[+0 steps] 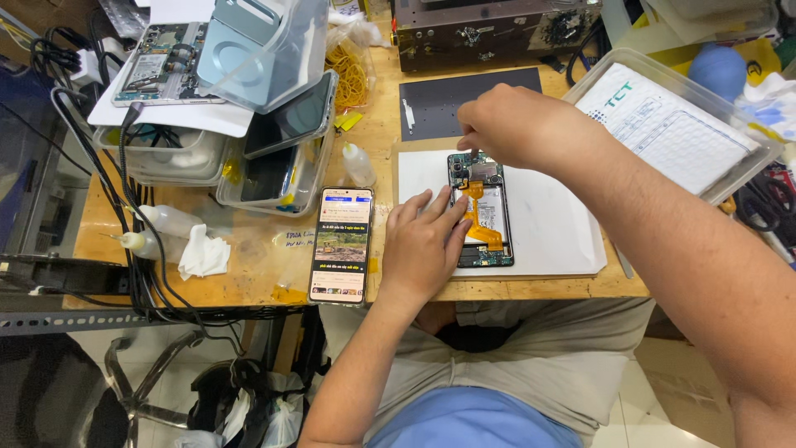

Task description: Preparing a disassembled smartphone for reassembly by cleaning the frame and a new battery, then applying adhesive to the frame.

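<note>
Left hand (424, 249): flat on the bench (249, 265), fingers spread and open, fingertips pressing the left edge of the opened phone (482, 211)
Lit phone (342, 245): face up just left of that hand, screen showing pictures
Opened phone: back off, lying on a white sheet (551, 228) near the front edge of the bench, orange ribbon cable across its battery
Right hand (507, 124): over the top end of the opened phone, fingers pinched shut at the camera end; what they pinch cannot be told
Forearm: the right one crosses the sheet's right side and hides part of it
Left clutter: tissue (204, 254), two small bottles (157, 228), black cables (124, 207)
Behind: dark mat (439, 104), stacked clear trays (274, 158) with phone parts
Right: clear tray (730, 178) holding a white padded bag (667, 124)
</note>
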